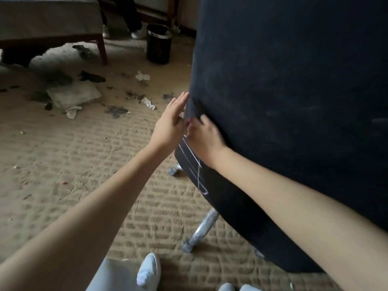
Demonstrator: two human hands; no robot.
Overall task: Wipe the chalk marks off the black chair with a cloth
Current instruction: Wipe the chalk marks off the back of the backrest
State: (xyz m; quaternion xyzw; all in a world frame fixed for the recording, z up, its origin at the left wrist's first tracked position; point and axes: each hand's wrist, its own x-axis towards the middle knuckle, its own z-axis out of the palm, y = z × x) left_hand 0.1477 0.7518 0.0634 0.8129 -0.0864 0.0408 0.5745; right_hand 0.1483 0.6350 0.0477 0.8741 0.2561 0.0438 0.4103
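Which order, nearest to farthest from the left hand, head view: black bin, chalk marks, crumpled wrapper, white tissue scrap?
From the left hand:
1. chalk marks, just below it on the black chair.
2. crumpled wrapper, on the carpet just beyond the hand.
3. white tissue scrap, farther back on the carpet.
4. black bin, farthest back, upright.

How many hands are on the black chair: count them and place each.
2. The left hand lies flat, fingers straight, against the left edge of the black chair; the right hand rests on it alongside, just above the chalk marks. None seems hidden.
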